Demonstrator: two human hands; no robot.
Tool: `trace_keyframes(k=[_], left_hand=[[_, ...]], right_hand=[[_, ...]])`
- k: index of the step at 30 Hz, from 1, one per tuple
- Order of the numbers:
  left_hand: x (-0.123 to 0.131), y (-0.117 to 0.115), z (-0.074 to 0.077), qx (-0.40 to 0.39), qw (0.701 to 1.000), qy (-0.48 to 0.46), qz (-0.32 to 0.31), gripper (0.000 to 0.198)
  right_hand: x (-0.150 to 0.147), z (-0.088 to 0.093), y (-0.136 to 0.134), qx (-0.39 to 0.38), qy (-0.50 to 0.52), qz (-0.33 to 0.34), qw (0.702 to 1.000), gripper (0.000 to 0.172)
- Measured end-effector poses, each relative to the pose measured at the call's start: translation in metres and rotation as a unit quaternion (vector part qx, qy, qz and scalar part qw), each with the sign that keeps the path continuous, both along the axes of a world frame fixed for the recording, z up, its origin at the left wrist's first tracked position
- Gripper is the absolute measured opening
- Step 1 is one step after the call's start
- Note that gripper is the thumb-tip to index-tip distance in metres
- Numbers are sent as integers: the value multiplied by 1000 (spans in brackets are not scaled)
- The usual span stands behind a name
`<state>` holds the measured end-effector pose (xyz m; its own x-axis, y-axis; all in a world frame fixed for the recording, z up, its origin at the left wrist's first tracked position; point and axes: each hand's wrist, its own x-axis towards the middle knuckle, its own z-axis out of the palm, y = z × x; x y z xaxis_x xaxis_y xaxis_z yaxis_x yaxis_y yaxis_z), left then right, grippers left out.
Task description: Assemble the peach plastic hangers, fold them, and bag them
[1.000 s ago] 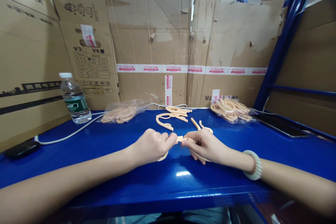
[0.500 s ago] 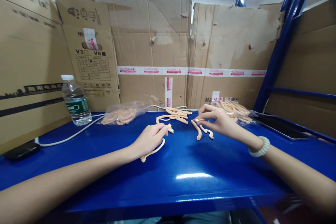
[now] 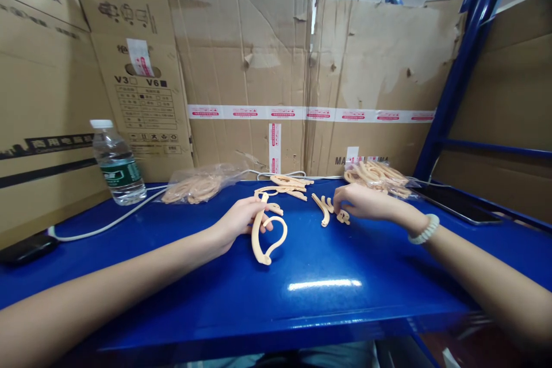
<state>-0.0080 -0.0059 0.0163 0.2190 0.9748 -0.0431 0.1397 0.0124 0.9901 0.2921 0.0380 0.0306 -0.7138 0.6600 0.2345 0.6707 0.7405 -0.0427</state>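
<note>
Left of centre, my left hand (image 3: 245,219) is closed on a pale curved piece (image 3: 257,238), which joins a thinner looped piece at its lower end. My right hand (image 3: 356,201) is by some small curved pieces (image 3: 343,217) at the right; its fingertips point down and hide what they may hold. A longer pale strip (image 3: 321,211) lies just left of those. Behind my left hand, a short piece (image 3: 275,209) rests on the blue table (image 3: 319,305). Farther back is a loose pile of pale pieces (image 3: 287,185).
Clear bags of pale pieces lie at the back left (image 3: 198,185) and back right (image 3: 379,175). A water bottle (image 3: 121,169) and a black object (image 3: 28,248) are at the left, a dark tablet (image 3: 457,204) at the right. Cardboard (image 3: 245,69) walls the back.
My left hand has turned, bringing the held curved piece upright with its loop toward the right. My right hand has moved slightly right and down among the small pieces. The view has shifted a little.
</note>
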Motion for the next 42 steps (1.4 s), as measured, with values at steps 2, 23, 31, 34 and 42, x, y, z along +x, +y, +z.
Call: trace_keyframes(k=[2,23,31,34,42], left_hand=[[0,-1,1,-9,1000,-16,-1,11],[-1,-6,-11,420,890,175,37,35],[2,-22,-19,531,734,379,-190,11],[3,-24,-17,514,735,399,-194,6],[3,-28,-13,499,678,495,-215,17]], right_hand=[[-9,0,-8,32,22,-6,999,30],[-71,-24,-64,195,-2,143,970,31],[-72,-29,-68,212,6,150,966,35],[-73,-29,-71,207,28,145,967,36],[-76,-29,-73,58,117,130,983,26]])
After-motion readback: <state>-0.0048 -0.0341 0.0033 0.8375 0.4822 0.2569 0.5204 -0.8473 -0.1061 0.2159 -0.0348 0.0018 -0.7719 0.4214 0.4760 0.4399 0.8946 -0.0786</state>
